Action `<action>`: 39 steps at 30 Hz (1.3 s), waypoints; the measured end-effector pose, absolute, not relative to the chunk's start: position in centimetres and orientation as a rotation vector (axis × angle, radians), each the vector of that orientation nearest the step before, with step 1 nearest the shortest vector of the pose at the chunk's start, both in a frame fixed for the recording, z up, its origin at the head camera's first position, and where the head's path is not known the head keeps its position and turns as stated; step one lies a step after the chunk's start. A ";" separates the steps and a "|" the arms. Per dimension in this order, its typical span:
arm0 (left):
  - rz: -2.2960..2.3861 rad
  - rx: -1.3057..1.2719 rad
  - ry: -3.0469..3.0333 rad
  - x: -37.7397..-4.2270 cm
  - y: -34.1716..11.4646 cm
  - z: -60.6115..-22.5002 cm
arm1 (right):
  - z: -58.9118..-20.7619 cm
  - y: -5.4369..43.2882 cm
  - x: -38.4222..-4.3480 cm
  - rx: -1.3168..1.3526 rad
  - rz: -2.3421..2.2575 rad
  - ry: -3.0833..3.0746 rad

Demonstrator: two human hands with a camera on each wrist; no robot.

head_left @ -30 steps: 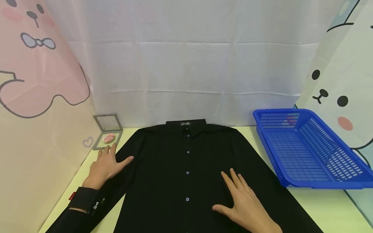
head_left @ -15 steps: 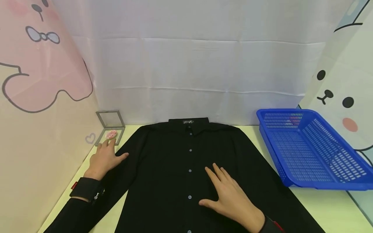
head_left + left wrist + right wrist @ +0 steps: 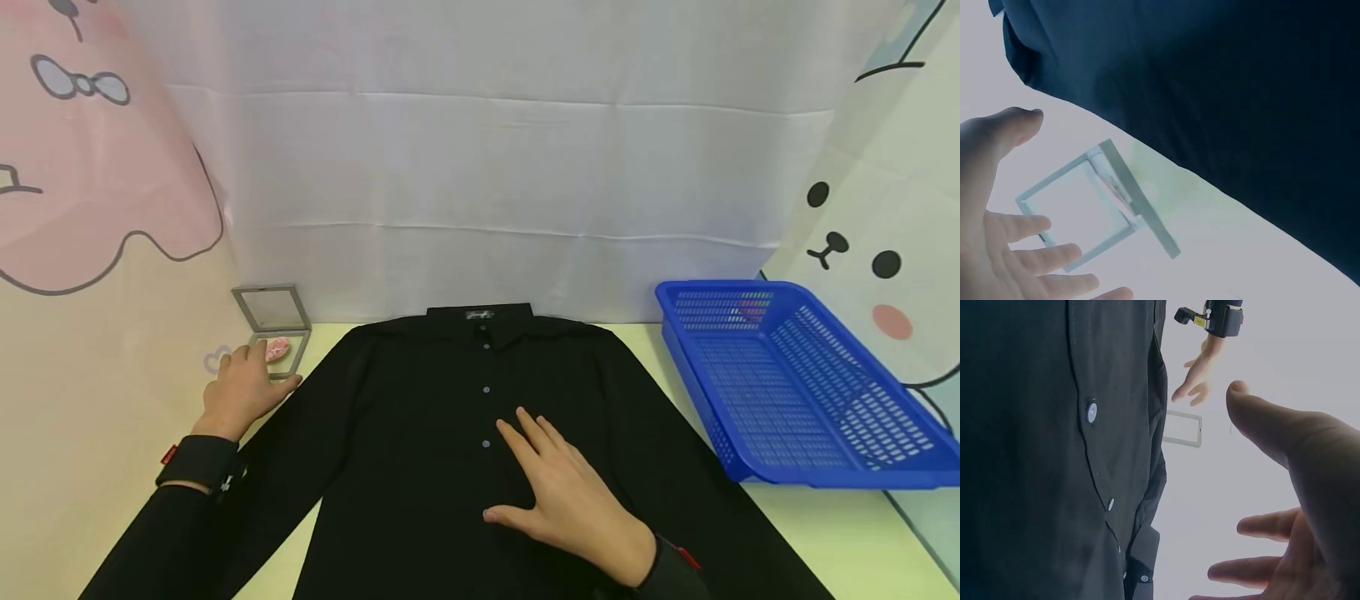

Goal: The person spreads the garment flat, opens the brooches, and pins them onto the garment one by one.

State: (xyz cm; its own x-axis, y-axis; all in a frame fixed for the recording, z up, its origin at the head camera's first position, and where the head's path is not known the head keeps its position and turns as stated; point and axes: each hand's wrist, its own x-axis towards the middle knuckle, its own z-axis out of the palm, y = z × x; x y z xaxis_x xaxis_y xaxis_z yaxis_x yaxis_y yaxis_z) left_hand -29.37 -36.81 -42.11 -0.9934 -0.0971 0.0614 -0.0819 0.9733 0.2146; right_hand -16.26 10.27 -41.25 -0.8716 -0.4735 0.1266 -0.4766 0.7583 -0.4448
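Head view: small pink oval ornament sits in the base of a grey-framed hinged box, clear lid raised, at the back-left of the pale green table. Left hand spread, empty, fingertips at the box's left side; contact can't be told. Main risk: a fingertip catches the frame, box tips, ornament likely spills; a bump could also drop the lid. Right hand spread, gripping nothing, over the flat black button-front shirt; dragging there would probably wrinkle it. Blue perforated plastic basket well apart, low risk.
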 end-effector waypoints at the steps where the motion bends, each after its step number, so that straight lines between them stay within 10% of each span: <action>1: -0.332 0.139 -3.043 -29.5 -36.9 -42.1 | -41.3 10.2 -16.3 0.794 0.755 -2.939; 39: -0.428 0.204 -2.948 -34.2 -38.7 -45.2 | -43.3 12.8 -15.9 0.561 0.718 -2.953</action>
